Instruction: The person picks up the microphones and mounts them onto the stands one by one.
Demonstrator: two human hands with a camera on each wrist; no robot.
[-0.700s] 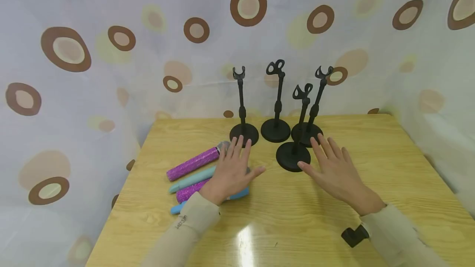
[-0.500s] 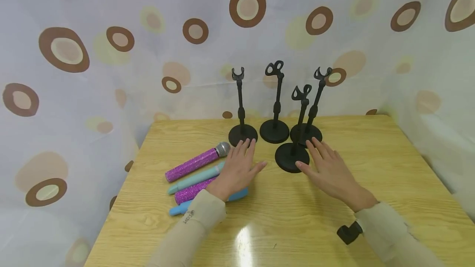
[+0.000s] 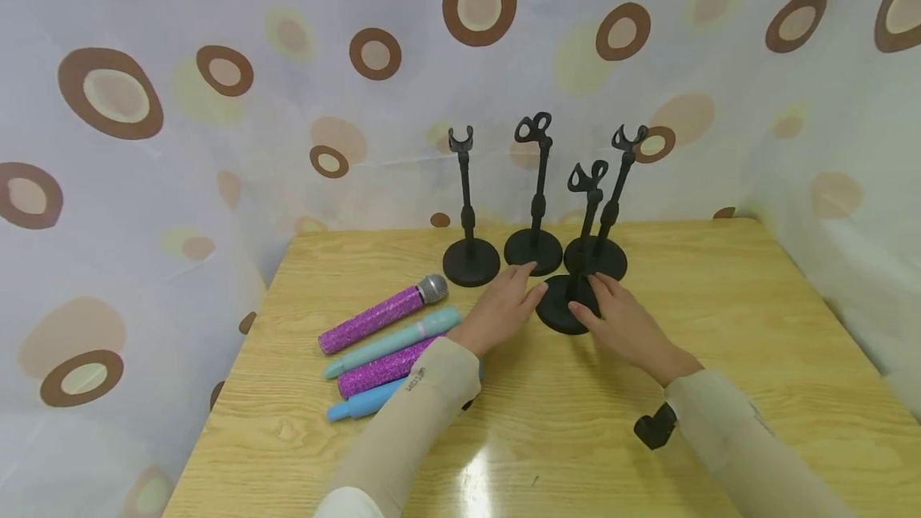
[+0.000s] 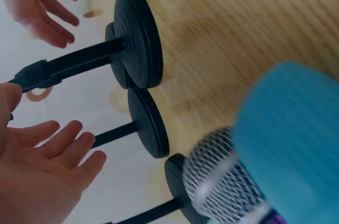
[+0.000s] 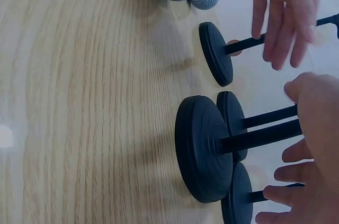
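Note:
Four-legged shapes are absent; several black desktop microphone stands rise from round bases. The front microphone stand (image 3: 561,310) has my left hand (image 3: 504,306) just to its left and my right hand (image 3: 626,326) at its right. In the left wrist view, the left hand (image 4: 47,166) is palm up to the camera, its fingers loosely spread near the pole. The right wrist view has the right hand (image 5: 312,166) beside the front stand's pole, fingers apart and slightly bent. Neither hand holds anything.
Behind stand a left stand (image 3: 471,262), a middle stand (image 3: 534,253) and a right stand (image 3: 608,258). Left on the wooden table (image 3: 288,454) lie a purple glitter microphone (image 3: 370,320), a pale teal one (image 3: 396,342), another purple one (image 3: 384,366) and a blue one (image 3: 367,400).
My left hand has moved right, away from over the microphones, to the front stand. The right hand has come slightly left and lower. The stands and microphones stay put.

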